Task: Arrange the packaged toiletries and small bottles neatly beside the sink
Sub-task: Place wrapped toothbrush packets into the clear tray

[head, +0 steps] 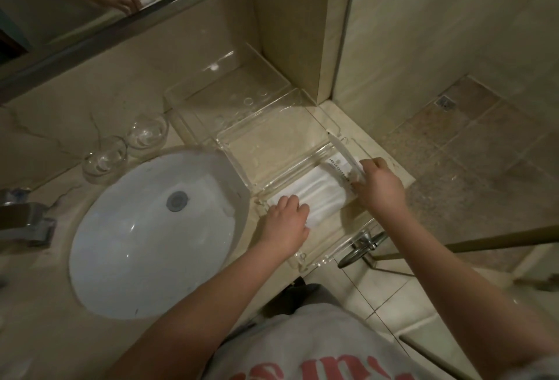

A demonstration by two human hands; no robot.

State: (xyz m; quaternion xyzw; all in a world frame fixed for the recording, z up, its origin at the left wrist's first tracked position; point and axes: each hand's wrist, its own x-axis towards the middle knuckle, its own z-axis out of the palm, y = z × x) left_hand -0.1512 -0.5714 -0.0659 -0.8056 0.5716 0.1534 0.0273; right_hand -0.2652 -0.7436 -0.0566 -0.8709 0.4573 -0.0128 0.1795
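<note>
White packaged toiletries [314, 195] lie side by side in the middle step of a clear acrylic tiered tray [329, 246] on the counter right of the sink [151, 228]. My left hand [287, 222] rests palm down on their near left end. My right hand [378, 186] pinches the right end of one thin white packet [344, 153], lifted at the tray's right side. No small bottles are visible.
A second clear acrylic tray [230, 89] stands behind, against the wall corner. Two upturned glasses [127, 147] stand left of it. A faucet [27, 222] is at the far left. A chrome handle [363, 246] sticks out at the counter's right edge.
</note>
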